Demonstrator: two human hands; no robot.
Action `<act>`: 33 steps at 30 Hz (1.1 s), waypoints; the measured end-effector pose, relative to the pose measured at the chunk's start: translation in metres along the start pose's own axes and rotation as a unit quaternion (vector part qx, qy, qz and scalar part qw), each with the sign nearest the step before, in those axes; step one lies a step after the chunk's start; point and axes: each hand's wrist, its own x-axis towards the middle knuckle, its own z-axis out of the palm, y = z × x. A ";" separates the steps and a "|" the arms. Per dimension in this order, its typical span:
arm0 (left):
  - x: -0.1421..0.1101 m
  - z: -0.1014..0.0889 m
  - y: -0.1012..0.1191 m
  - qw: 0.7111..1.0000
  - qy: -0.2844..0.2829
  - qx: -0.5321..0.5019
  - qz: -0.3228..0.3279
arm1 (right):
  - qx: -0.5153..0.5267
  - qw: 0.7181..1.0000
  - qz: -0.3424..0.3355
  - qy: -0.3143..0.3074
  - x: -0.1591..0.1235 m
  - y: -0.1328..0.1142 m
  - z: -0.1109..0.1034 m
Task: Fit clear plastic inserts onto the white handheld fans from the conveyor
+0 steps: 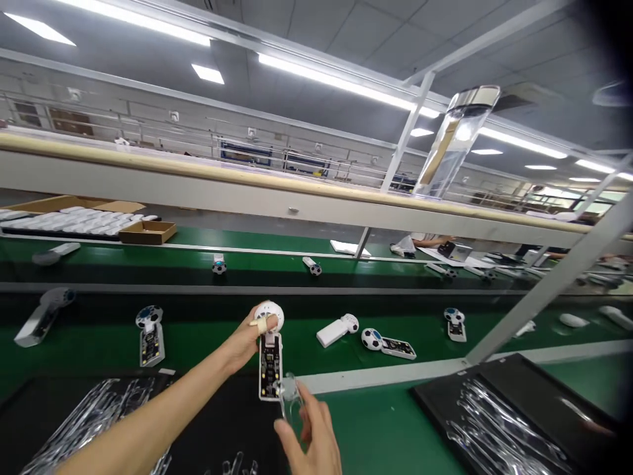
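My left hand (pixel 247 342) grips a white handheld device (pixel 270 356) near its round head, holding it up with its circuit board exposed towards me. A finger cot covers one fingertip. My right hand (pixel 309 435) pinches a small clear plastic part (pixel 289 396) and holds it against the lower end of the device. Both hands hover above the near edge of the green conveyor belt (pixel 208 343).
Several similar open devices (pixel 151 333) (pixel 388 343) (pixel 453 323) lie along the belt. Black trays of clear plastic parts sit at the lower left (pixel 74 415) and lower right (pixel 509 415). A slanted metal post (pixel 554 284) rises on the right. A cardboard box (pixel 148 231) and white parts lie far left.
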 end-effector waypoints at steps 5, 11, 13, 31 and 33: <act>-0.056 0.009 0.016 0.996 0.061 -0.022 -0.056 | -0.152 0.978 -0.138 0.027 0.004 -0.034 0.016; -0.089 0.015 0.040 0.991 0.122 0.033 -0.043 | -0.237 0.963 -0.125 0.034 -0.012 -0.045 0.028; -0.095 0.014 0.044 0.990 0.132 0.021 -0.036 | -0.222 0.970 -0.099 0.005 -0.020 -0.043 0.029; -0.126 0.030 -0.008 0.988 0.143 -0.046 0.035 | 0.170 0.971 0.166 0.010 0.005 -0.028 0.028; -0.128 0.031 -0.012 0.985 0.161 -0.039 0.054 | 0.172 0.969 0.173 0.020 0.011 -0.023 0.041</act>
